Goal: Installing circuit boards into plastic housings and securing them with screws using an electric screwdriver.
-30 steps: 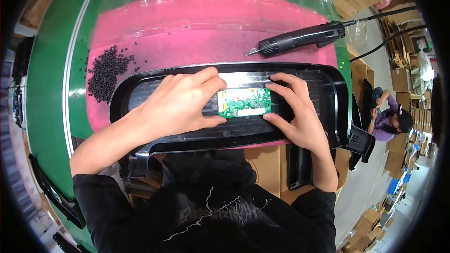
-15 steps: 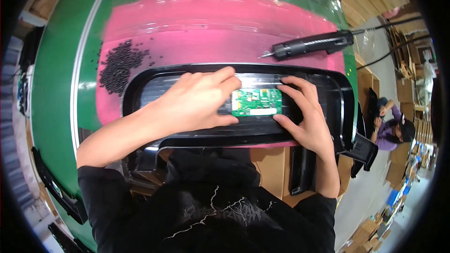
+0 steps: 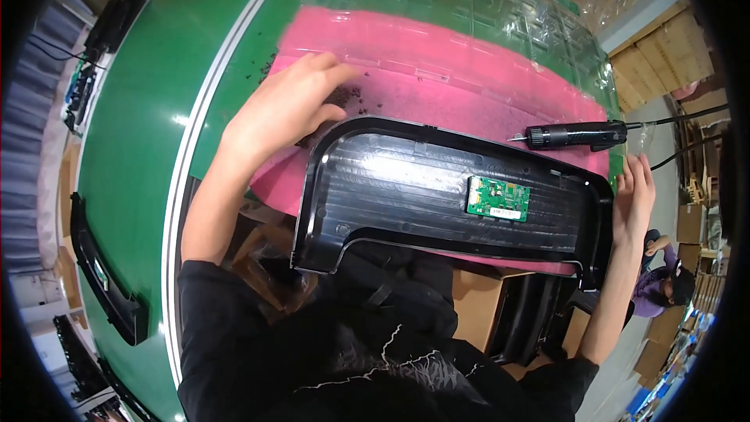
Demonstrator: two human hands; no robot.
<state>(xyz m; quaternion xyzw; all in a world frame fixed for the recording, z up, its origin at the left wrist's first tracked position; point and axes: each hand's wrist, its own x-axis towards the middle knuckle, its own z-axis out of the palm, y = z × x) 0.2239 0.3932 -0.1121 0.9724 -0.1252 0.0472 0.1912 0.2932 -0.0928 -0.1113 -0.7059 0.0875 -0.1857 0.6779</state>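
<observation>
A green circuit board (image 3: 498, 198) lies inside a long black plastic housing (image 3: 406, 203), right of its middle, with neither hand on it. My left hand (image 3: 301, 98) is over the pile of small black screws (image 3: 342, 100), thumb and fingers apart, covering most of the pile. Whether a screw is between the fingertips is too small to see. At the housing's right end is my right hand (image 3: 634, 199), its fingers stretched out and holding nothing I can see. Whether it touches the housing's edge, I cannot tell.
Behind the housing a black electric screwdriver (image 3: 574, 136) lies on the pink mat (image 3: 469, 109), its cable running right. Clear plastic sheeting (image 3: 469, 8) covers the far side. Another black part (image 3: 105, 281) rests on the green table at left. A person (image 3: 664, 285) sits at far right.
Both hands have left the circuit board. My left hand has moved to the screw pile and my right hand to the housing's right end. The housing now appears tilted in view.
</observation>
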